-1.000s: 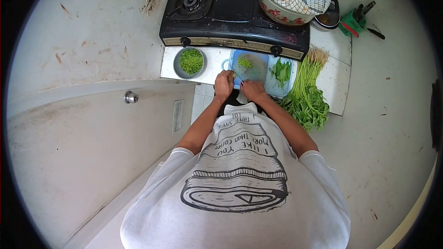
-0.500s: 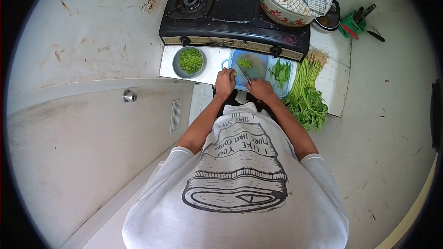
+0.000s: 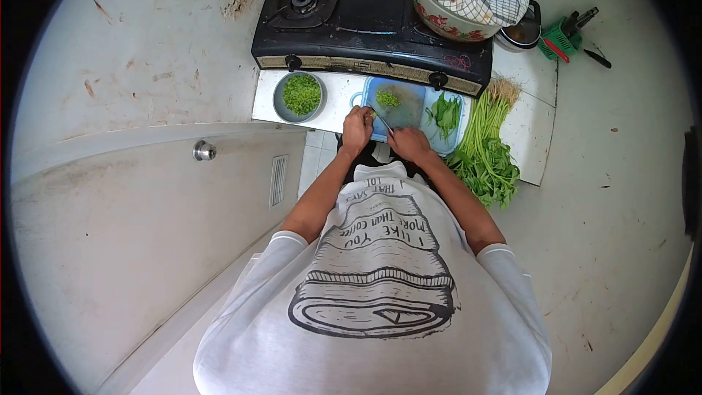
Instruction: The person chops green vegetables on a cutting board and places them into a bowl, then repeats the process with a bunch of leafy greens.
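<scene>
My right hand (image 3: 411, 143) is closed round the handle of a knife (image 3: 382, 121), whose blade points up and left over the blue cutting board (image 3: 413, 92). At the board's left edge my left hand (image 3: 357, 129) pinches a small piece of green stalk (image 3: 373, 114), mostly hidden by the fingers, and the knife tip is close to it. Chopped green bits (image 3: 387, 98) lie in a small heap on the board. Some loose leaves (image 3: 444, 114) rest on its right part. A grey bowl (image 3: 277, 108) of chopped greens stands to the left.
A bundle of leafy stalks with roots (image 3: 488, 135) lies right of the board. Behind are a black gas stove (image 3: 365, 11), a cloth-covered floral pot (image 3: 453, 27) and a lidded pan (image 3: 521, 35). A green basket (image 3: 561, 38) with utensils is at the back right.
My right hand and the knife have shifted slightly left, bringing the blade nearer to my left fingers. My left hand has barely moved.
</scene>
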Available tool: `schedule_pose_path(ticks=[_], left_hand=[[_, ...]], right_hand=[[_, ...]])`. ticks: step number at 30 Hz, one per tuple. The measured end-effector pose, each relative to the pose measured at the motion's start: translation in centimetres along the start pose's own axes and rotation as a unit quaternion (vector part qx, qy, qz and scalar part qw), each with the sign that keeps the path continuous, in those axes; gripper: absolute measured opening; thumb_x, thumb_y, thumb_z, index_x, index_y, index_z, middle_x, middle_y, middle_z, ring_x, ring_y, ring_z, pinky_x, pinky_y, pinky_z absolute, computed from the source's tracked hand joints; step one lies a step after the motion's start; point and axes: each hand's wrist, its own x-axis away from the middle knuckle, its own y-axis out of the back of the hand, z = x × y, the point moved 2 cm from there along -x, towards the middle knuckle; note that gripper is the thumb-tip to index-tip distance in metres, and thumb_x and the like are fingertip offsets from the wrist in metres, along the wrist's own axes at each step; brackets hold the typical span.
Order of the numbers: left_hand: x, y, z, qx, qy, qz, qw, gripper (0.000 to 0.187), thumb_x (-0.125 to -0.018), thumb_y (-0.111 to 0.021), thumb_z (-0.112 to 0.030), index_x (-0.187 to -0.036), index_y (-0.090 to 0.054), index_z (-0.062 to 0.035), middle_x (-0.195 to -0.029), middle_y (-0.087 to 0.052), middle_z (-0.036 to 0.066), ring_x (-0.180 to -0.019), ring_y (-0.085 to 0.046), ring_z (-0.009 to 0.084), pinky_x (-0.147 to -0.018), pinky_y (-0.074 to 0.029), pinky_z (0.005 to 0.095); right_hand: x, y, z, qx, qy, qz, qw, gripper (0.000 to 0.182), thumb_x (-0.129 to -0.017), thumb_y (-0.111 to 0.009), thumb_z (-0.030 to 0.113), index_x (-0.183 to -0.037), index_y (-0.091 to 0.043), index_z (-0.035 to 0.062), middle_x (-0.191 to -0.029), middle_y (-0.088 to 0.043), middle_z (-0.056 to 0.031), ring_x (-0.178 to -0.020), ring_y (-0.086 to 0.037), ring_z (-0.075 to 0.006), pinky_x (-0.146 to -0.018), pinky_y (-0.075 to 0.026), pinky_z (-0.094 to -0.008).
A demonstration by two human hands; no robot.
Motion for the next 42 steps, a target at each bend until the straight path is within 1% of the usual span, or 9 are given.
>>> schedule_pose_path(ticks=[13,17,20,23,25,28,31,36,42], left_hand=[[0.0,-0.8,1.1,0.0,0.018,-0.007,1.0,0.013,-0.09,-0.065,-0.001,-0.1,-0.073,-0.0001,-0.087,-0.064,0.022,-0.078,-0.066,0.0407,-0.074,-0.054,0.0482],[0.1,-0.8,0.9,0.012,0.031,-0.014,0.999,0.013,-0.09,-0.065,-0.002,-0.099,-0.073,-0.0002,-0.086,-0.064,0.021,-0.078,-0.067,0.0397,-0.074,-0.054,0.0481],[0.1,-1.0,1.7,-0.03,0.002,-0.015,0.999,0.014,-0.09,-0.066,-0.003,-0.102,-0.074,0.0018,-0.089,-0.067,0.021,-0.074,-0.071,0.031,-0.072,-0.056,0.0409],[0.0,-0.7,0.8,-0.015,0.029,-0.014,0.999,0.013,-0.089,-0.066,-0.002,-0.099,-0.073,0.0001,-0.086,-0.065,0.021,-0.076,-0.069,0.0382,-0.072,-0.056,0.0457],[0.1,-0.5,0.2,-0.011,0.026,-0.018,0.999,0.012,-0.089,-0.066,-0.002,-0.099,-0.073,0.0002,-0.087,-0.066,0.021,-0.075,-0.07,0.0372,-0.072,-0.056,0.0451],[0.2,-0.2,-0.2,-0.009,0.024,-0.016,1.0,0.011,-0.089,-0.066,-0.002,-0.098,-0.074,0.0001,-0.086,-0.066,0.021,-0.074,-0.07,0.0358,-0.071,-0.056,0.0448],[0.1,-0.7,0.7,-0.001,0.012,-0.031,0.999,0.01,-0.089,-0.067,-0.002,-0.097,-0.073,0.0,-0.086,-0.066,0.021,-0.073,-0.07,0.0348,-0.07,-0.056,0.0444],[0.1,-1.0,1.0,-0.01,0.023,-0.023,0.999,0.01,-0.087,-0.068,-0.002,-0.096,-0.073,0.0,-0.088,-0.065,0.02,-0.074,-0.07,0.0349,-0.07,-0.056,0.0432],[0.2,-0.3,-0.1,-0.04,0.027,0.006,0.999,0.016,-0.086,-0.069,-0.002,-0.102,-0.071,-0.0011,-0.094,-0.063,0.019,-0.076,-0.069,0.0352,-0.071,-0.057,0.0443]], right_hand=[[-2.1,-1.4,0.5,0.0,0.005,-0.028,1.0,0.043,-0.102,-0.052,0.036,-0.094,-0.077,0.0021,-0.095,-0.076,-0.0226,-0.086,-0.075,-0.0398,-0.081,-0.06,-0.0519],[-1.3,-0.6,0.7,0.013,-0.001,0.014,1.0,0.041,-0.102,-0.052,0.032,-0.092,-0.078,0.0027,-0.097,-0.077,-0.0214,-0.089,-0.076,-0.0392,-0.081,-0.06,-0.0515],[-0.8,-0.1,0.7,0.02,-0.008,0.048,0.999,0.039,-0.102,-0.051,0.03,-0.093,-0.079,0.0038,-0.098,-0.077,-0.0208,-0.091,-0.076,-0.0384,-0.081,-0.06,-0.051],[-1.4,-0.8,0.8,0.013,-0.006,0.047,0.999,0.04,-0.102,-0.051,0.03,-0.094,-0.079,0.0031,-0.1,-0.077,-0.0217,-0.092,-0.076,-0.039,-0.083,-0.06,-0.0511],[-2.1,-1.2,0.8,-0.005,0.004,0.043,0.999,0.043,-0.103,-0.051,0.033,-0.097,-0.077,-0.0002,-0.1,-0.076,-0.0244,-0.093,-0.074,-0.0419,-0.086,-0.058,-0.0522],[-1.8,-1.1,0.8,0.03,-0.007,0.032,0.999,0.038,-0.102,-0.05,0.029,-0.097,-0.08,0.0057,-0.106,-0.077,-0.0195,-0.098,-0.076,-0.0364,-0.083,-0.06,-0.0496],[-0.5,-0.4,0.7,0.06,0.021,0.102,0.993,0.039,-0.103,-0.05,0.03,-0.1,-0.08,0.0049,-0.106,-0.077,-0.019,-0.099,-0.075,-0.0373,-0.085,-0.06,-0.0497],[-0.4,-0.8,0.6,0.014,-0.031,0.066,0.997,0.04,-0.102,-0.049,0.03,-0.099,-0.08,0.0043,-0.105,-0.077,-0.0194,-0.098,-0.075,-0.0372,-0.087,-0.059,-0.0498],[-0.9,-0.9,0.5,-0.003,-0.006,0.024,1.0,0.042,-0.102,-0.049,0.031,-0.095,-0.077,0.0004,-0.097,-0.076,-0.0249,-0.09,-0.075,-0.0413,-0.085,-0.059,-0.0508]])
